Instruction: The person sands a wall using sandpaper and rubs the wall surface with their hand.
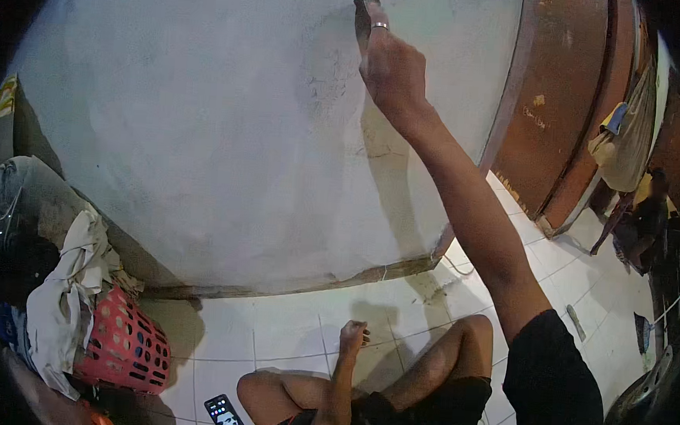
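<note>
While the dark tool (361,23) is seen high at the wall (205,126), it lies at the fingertips of the right hand (395,68), its long axis nearly upright and roughly in line with the extended ringed finger. Key relation: the tool sits along the left side of the fingers, which grasp it, and appears to lie against the wall's face, though its contact edge is too small to confirm. Below and slightly left of these fingers is a rough patch (328,87); to their right, beyond the wall's edge, stands a brown door (553,101). The left hand (354,336) is much the farther from the tool, low over the lap; its fingers curl inward, nothing visible in them, and whether they are fully closed cannot be told. Left of and below those fingers, a phone (227,421) and a red basket (125,347) rest on the tiled floor (289,350).
</note>
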### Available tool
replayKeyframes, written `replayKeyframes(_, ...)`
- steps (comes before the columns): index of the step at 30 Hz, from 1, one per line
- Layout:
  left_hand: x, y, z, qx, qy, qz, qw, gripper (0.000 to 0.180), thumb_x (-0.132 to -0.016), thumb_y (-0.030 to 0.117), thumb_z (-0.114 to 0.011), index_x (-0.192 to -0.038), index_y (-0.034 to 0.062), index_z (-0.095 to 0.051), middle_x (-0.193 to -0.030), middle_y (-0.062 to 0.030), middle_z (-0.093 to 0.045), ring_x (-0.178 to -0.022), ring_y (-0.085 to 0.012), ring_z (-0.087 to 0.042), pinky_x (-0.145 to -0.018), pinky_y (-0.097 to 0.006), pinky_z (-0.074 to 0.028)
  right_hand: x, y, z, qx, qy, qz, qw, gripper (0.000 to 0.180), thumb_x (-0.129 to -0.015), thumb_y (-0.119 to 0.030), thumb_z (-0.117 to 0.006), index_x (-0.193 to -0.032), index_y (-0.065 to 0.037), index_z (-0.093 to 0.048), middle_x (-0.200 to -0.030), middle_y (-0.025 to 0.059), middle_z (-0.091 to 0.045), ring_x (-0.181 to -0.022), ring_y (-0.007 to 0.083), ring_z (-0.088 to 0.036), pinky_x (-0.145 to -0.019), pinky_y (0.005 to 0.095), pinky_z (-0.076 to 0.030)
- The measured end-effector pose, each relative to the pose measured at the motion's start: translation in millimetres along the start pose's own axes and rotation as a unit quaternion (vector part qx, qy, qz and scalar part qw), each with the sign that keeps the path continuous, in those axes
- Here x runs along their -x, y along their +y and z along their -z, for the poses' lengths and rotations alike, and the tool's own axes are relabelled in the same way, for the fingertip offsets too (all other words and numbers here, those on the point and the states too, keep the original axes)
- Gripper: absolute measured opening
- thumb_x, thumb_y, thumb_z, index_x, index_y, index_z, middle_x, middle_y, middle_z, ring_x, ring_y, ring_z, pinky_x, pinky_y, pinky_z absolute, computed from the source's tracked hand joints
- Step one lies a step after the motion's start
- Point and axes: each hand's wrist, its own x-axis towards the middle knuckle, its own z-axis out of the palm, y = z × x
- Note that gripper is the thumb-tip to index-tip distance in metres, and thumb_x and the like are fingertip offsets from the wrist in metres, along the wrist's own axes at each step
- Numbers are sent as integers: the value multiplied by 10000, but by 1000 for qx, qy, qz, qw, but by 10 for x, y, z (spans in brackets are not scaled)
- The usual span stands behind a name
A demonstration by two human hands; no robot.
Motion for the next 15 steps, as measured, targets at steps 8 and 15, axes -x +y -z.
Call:
replayKeyframes(8,-1,-36,4,13,-2,-11,1000,272,-904,256,-623,-1028,17,-585,-802,-107,-652,-629,-178,-631,-549,-300,-510,464,-179,27,-22,-60,-24,998,626,-784,21,-551,-1382,29,-366,-719,201,-628,-634,366,-646,-556,441,-506)
replayKeyframes(15,-2,-47,-25,4,1,8,1000,257,-909,257,-617,-998,18,-584,-797,-98,-659,-610,-174,-633,-533,-302,-511,-24,53,103,26,-37,-13,999,595,-809,-9,-553,-1377,21,-377,-706,180,-648,-638,344,-666,-555,430,-521)
